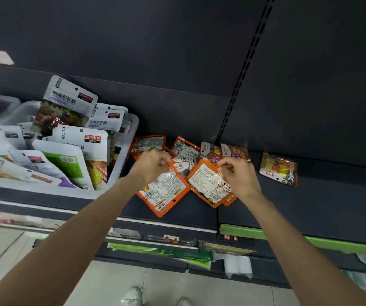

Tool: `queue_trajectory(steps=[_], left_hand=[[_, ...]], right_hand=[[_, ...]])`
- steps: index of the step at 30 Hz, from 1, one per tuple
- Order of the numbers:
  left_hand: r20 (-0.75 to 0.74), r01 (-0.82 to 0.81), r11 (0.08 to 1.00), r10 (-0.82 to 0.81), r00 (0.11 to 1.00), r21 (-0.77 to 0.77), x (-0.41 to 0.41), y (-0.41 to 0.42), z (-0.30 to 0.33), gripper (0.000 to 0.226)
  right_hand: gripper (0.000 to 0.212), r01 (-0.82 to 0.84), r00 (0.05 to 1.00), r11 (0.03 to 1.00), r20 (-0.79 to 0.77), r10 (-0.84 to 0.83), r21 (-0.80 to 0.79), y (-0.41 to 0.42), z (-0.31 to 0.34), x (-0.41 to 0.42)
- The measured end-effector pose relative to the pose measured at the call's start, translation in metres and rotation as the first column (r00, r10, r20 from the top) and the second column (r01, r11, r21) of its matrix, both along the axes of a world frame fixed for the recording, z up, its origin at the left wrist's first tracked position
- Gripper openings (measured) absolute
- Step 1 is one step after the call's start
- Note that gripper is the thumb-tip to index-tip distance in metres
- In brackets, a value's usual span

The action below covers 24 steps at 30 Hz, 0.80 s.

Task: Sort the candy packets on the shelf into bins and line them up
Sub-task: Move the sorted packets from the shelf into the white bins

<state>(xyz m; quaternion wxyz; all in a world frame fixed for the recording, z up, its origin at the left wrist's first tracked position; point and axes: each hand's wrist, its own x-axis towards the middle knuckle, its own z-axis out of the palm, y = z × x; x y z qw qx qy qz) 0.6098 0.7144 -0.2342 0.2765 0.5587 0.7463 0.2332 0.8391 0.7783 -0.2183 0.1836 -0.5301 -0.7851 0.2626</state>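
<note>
Several orange candy packets lie scattered on the dark shelf (199,213). My left hand (150,165) pinches the top edge of one orange packet (163,193) that lies label side up. Beside it, my right hand (238,174) pinches the top corner of a second orange packet (208,184). More orange packets (186,149) lie behind my hands near the back wall. One packet (279,168) sits apart to the right. At the left stands a white bin (123,161) full of white gummy packets (67,107).
Another white bin (3,104) stands at the far left of the shelf. A slotted upright (237,85) runs up the dark back panel. Lower shelves with a green price strip (310,239) hold other goods. White shoes (133,295) show on the tiled floor.
</note>
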Motion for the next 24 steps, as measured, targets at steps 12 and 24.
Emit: queue_trajectory(steps=[12, 24], left_hand=[[-0.243, -0.205, 0.883, 0.329, 0.913, 0.422, -0.01, -0.068, 0.103, 0.011], [-0.117, -0.357, 0.701, 0.531, 0.839, 0.618, -0.163, -0.173, 0.177, 0.009]], right_hand=[[0.014, -0.021, 0.979, 0.992, -0.2, 0.046, 0.122, -0.033, 0.077, -0.058], [0.015, -0.082, 0.942, 0.923, -0.272, 0.195, 0.377, -0.122, 0.15, -0.224]])
